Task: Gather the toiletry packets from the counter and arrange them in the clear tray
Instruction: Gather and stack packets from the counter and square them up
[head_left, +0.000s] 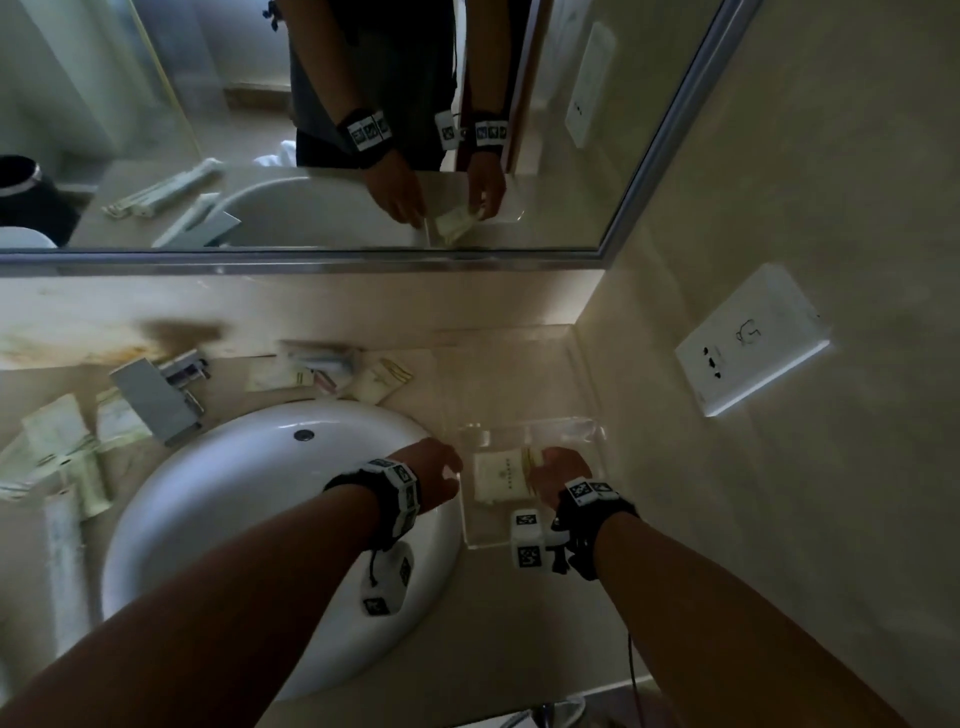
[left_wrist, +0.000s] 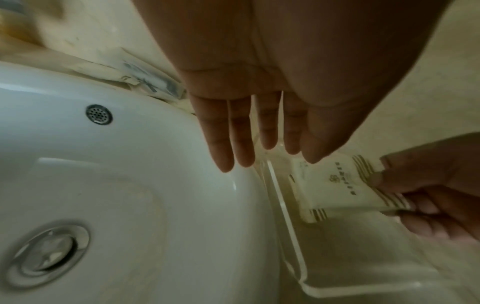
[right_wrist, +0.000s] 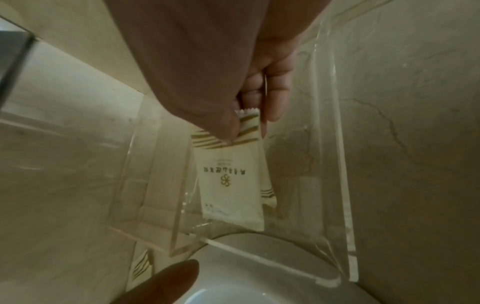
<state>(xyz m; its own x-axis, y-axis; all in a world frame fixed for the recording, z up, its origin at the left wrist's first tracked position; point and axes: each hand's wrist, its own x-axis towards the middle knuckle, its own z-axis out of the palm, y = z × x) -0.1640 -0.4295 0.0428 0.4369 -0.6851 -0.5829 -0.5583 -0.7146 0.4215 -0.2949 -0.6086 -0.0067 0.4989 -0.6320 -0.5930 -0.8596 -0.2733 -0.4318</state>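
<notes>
At left of frame, loose packets (head_left: 57, 447) lie beside the faucet (head_left: 156, 397); more sit behind the sink (head_left: 249, 519). Left hand (head_left: 434, 475) flat, fingers straight, empty, over the sink rim. Right hand (head_left: 558, 473) pinches a cream packet (head_left: 501, 475) inside the clear tray (head_left: 582, 431), wall close at right.

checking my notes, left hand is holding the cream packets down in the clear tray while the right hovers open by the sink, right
Hands swapped. The right hand pinches the cream packets in the clear tray; the left hand hovers open by the sink. Both wrist views show it.
</notes>
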